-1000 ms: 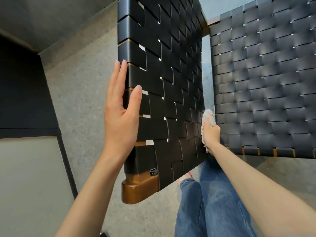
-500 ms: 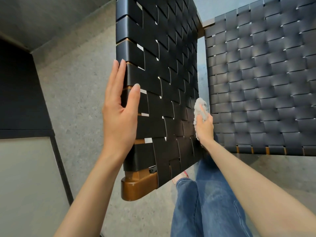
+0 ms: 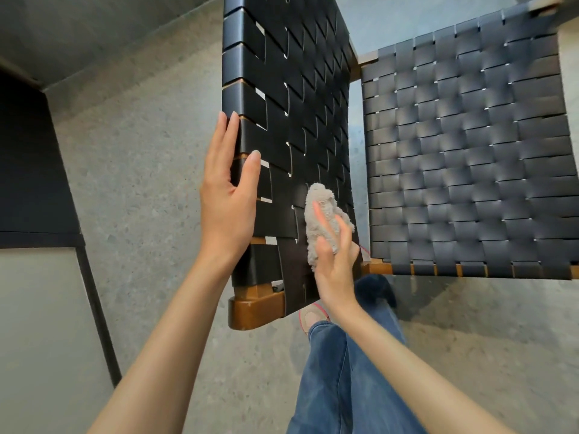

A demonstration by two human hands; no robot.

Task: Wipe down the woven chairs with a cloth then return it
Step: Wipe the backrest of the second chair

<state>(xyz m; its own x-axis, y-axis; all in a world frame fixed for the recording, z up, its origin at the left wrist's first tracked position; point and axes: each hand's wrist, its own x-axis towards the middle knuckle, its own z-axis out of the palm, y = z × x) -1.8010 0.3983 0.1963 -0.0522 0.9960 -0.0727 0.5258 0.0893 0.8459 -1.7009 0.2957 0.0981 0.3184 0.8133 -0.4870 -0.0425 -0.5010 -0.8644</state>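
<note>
Bracing the tilted woven chair (image 3: pixel 282 98) at its edge, the left hand (image 3: pixel 230 195) lies flat, fingers straight and together. Beside it, the right hand (image 3: pixel 335 261) pinches the fluffy grey cloth (image 3: pixel 324 214) between thumb and fingers against the lower straps.

Carried the right hand (image 3: pixel 336 270) leftward across the frame, away from the gap between the two chairs and off the lower right edge of the tilted chair (image 3: pixel 297 104), onto the open face of its black weave near the lower middle. Drew the cloth (image 3: pixel 322 214) along and let far more of it show: a fluffy grey wad above the hand where only a little had peeped out. Loosened the grip, thumb and fingers lying straighter over the wad. Swung the view too: pushed the second chair (image 3: pixel 470 151) rightward, revealed its wooden corner (image 3: pixel 543 3) at the upper right, and uncovered more of a pink-rimmed shoe (image 3: pixel 313 316) under the tilted chair.
</note>
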